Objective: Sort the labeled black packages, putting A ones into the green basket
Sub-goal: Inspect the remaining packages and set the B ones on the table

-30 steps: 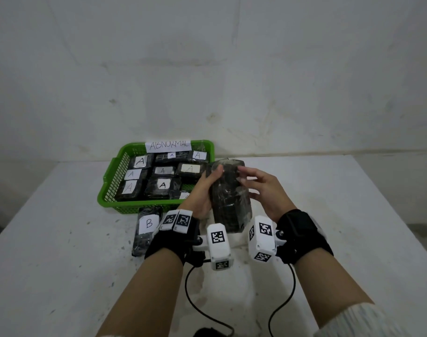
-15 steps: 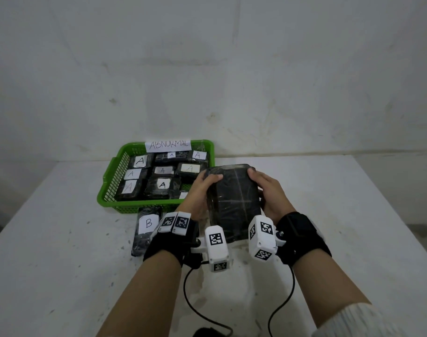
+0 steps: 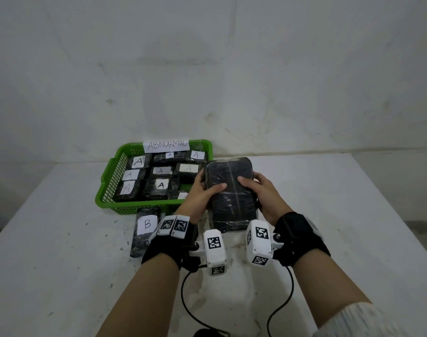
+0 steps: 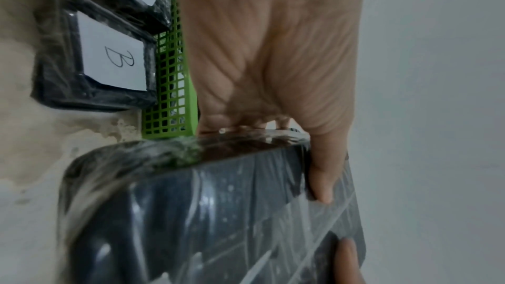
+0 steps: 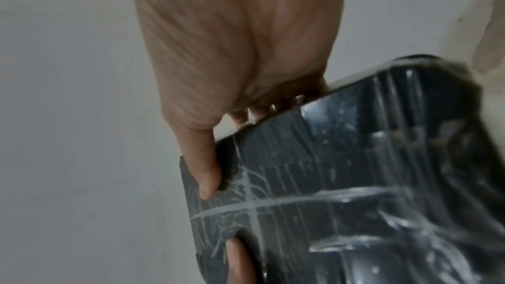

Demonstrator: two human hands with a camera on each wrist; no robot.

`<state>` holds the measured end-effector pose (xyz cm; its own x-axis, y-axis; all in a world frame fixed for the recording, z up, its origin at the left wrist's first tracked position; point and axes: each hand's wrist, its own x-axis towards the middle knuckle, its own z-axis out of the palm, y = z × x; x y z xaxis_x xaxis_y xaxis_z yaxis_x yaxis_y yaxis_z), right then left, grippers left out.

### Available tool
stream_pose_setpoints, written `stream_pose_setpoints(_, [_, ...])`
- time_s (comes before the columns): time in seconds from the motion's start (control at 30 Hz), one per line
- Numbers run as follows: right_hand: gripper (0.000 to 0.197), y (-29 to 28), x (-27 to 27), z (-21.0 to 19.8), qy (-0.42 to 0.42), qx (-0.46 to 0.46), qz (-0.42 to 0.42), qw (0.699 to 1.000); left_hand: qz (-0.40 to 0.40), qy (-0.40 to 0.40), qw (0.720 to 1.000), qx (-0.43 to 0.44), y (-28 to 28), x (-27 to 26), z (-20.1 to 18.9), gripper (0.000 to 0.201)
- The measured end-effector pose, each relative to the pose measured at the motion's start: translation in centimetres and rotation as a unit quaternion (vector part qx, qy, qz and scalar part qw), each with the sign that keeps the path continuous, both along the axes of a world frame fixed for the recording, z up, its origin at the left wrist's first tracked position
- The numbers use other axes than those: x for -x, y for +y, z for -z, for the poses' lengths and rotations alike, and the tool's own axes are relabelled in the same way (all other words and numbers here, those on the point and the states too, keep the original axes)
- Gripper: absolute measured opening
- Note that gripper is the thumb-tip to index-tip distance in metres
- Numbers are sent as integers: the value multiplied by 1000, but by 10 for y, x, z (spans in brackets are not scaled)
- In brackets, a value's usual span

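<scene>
Wrists in black straps with white marker blocks sit nearest, and just beyond them the left hand (image 3: 199, 194) and the right hand (image 3: 263, 194) clamp 1 black rectangular package wrapped in clear film (image 3: 230, 195) between them, thumbs curled over its top face and fingers hidden beneath, above the middle of the stained white tabletop (image 3: 329, 215). No label shows on the upturned face, so its letter cannot be told; my guess is that it needs turning before it can be sorted. Left of the hands, 1 black film-wrapped package with a white B label (image 3: 146, 227) lies flat on the tabletop, touching or nearly touching the near wall of the green plastic mesh basket (image 3: 110, 183); the left wrist view shows part of a second B label beside it. Farther back toward the far left corner, that basket holds at least 8 black A-labelled packages (image 3: 160, 187) in close rows, under a paper sign reading ABNORMAL (image 3: 165, 145). Sorting looks mostly done, with the held package left. Wrapping is glossy and creased, corners rounded, basket walls a stiff square grid.
</scene>
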<state>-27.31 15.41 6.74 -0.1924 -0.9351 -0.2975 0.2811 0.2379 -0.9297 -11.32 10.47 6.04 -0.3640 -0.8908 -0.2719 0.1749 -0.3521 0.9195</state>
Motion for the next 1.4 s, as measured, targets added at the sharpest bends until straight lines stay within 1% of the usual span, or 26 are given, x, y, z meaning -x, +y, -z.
stream_pose_setpoints(0.1, [64, 1, -1, 3, 25, -8, -48, 999, -20, -3, 1000, 8, -3, 0, -1, 68])
stream_pose_setpoints(0.13, [68, 1, -1, 4, 27, -9, -49, 998, -18, -4, 1000, 11, -4, -1, -2, 67])
stream_pose_setpoints(0.2, [71, 0, -2, 6, 18, -7, -19, 1000, 11, -9, 1000, 16, -4, -1, -4, 68])
stream_pose_setpoints(0.27, [73, -3, -2, 7, 3, -3, 13, 1000, 52, -29, 998, 9, -2, -1, -1, 77])
stream_pose_setpoints(0.33, [76, -4, -1, 7, 3, 3, 16, 1000, 60, -43, 997, -2, -2, -3, 4, 86])
stream_pose_setpoints(0.37, [77, -5, -1, 8, 3, 5, 8, 1000, 53, -42, 998, -3, -2, -4, 5, 87])
stream_pose_setpoints(0.43, [79, -3, 0, 8, 3, 2, -28, 1000, 36, -35, 999, 3, -2, -4, 4, 82])
stream_pose_setpoints(0.5, [83, 0, 0, 10, -5, -10, -69, 998, 21, -25, 999, 10, -3, -5, -1, 73])
stream_pose_setpoints(0.53, [82, 1, 0, 11, -8, -17, -74, 997, 17, -20, 1000, 9, -3, -6, -2, 69])
stream_pose_setpoints(0.57, [82, 1, 1, 12, -11, -22, -68, 997, 18, -17, 1000, 5, -4, -7, -2, 69])
stream_pose_setpoints(0.7, [87, -3, 2, 15, -21, -25, -26, 999, 63, -64, 996, -3, 0, -9, 1, 83])
stream_pose_setpoints(0.77, [88, -3, 2, 16, -22, -20, -27, 999, 63, -68, 996, -1, 2, -10, 3, 81])
stream_pose_setpoints(0.87, [86, -1, 2, 15, -37, -16, -47, 998, 33, -71, 997, -8, 1, -10, 5, 79])
stream_pose_setpoints(0.93, [88, 1, 2, 16, -17, -11, -44, 999, 17, -105, 994, 17, 0, -10, 6, 75])
stream_pose_setpoints(1.0, [86, 3, 1, 16, -6, 6, -31, 999, 11, -122, 992, 33, -1, -8, 3, 69])
stream_pose_setpoints(1.07, [75, 3, 0, 14, -50, 26, -23, 998, 13, -114, 993, 22, -1, -7, -1, 63])
stream_pose_setpoints(1.13, [59, 3, 1, 10, -92, 35, -39, 994, 22, -94, 995, 3, -2, -5, -5, 58])
stream_pose_setpoints(1.2, [53, 5, 4, 6, -75, 28, -76, 994, 25, -70, 997, -22, -2, -3, -7, 56])
stream_pose_setpoints(1.27, [61, 5, 8, 7, -60, 25, -107, 992, 30, -66, 997, -39, -1, 0, -9, 54])
stream_pose_setpoints(1.33, [70, 3, 9, 10, -66, 26, -127, 989, 47, -62, 996, -49, -1, 2, -9, 51])
stream_pose_setpoints(1.4, [72, 3, 8, 11, -74, 23, -130, 988, 60, -57, 996, -39, 0, 4, -13, 46])
